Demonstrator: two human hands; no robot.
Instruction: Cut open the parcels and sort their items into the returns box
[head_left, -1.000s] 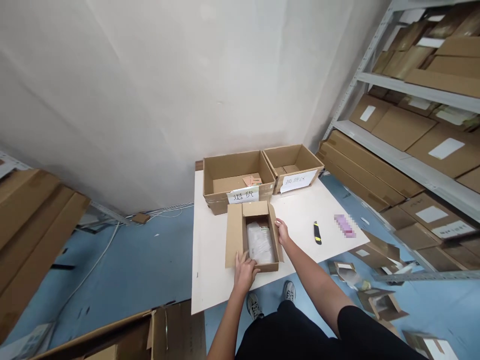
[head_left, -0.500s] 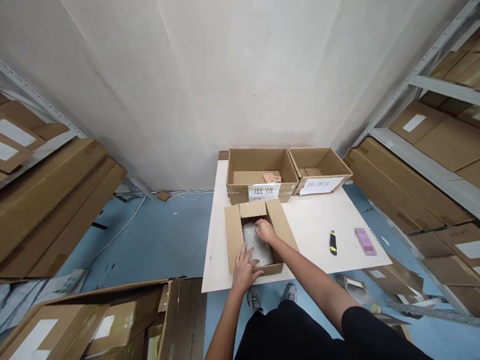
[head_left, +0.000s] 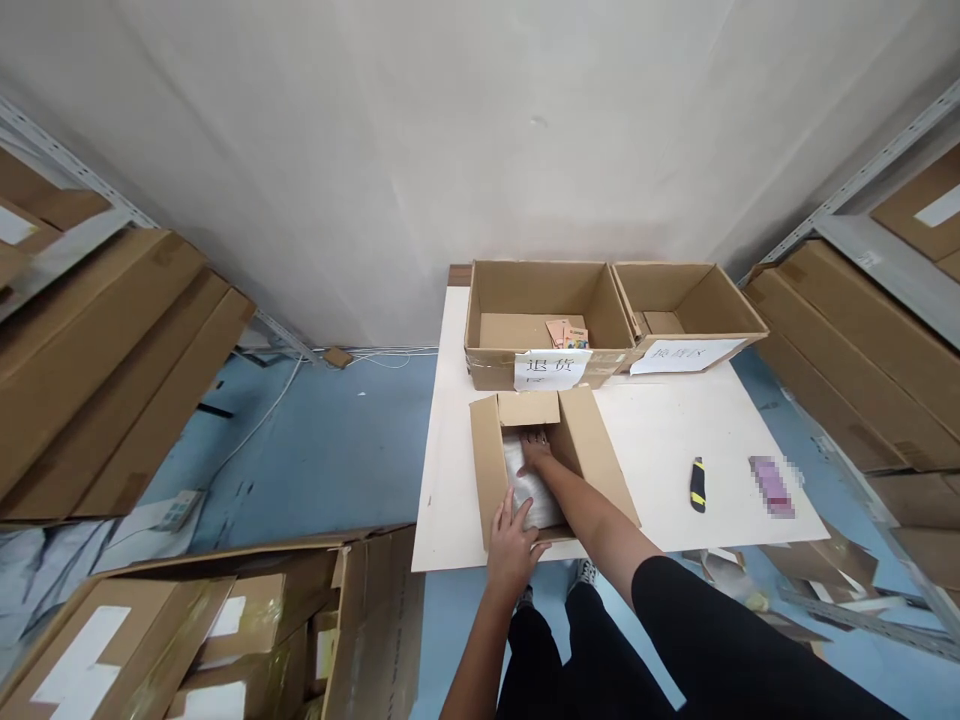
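Note:
A small open cardboard box [head_left: 592, 450] stands on the white table [head_left: 667, 430] in front of me. Inside it lies a plastic-wrapped packet [head_left: 534, 500]. My right hand [head_left: 535, 449] reaches into the box, its fingers curled over the packet's far end. My left hand [head_left: 514, 540] rests with spread fingers on the box's near left corner, fingertips touching the packet.
Two larger open boxes with paper labels, one [head_left: 547, 300] and another [head_left: 686, 300], stand at the table's back edge. A yellow-black utility knife [head_left: 697, 484] and a pink item [head_left: 770, 485] lie to the right. Cartons fill the shelves on the right [head_left: 862, 350] and left [head_left: 105, 380]; opened cartons [head_left: 225, 630] sit on the floor.
My right hand went from the box's right flap into the box and onto the packet. My left hand slid along the near corner. My view swung left and down.

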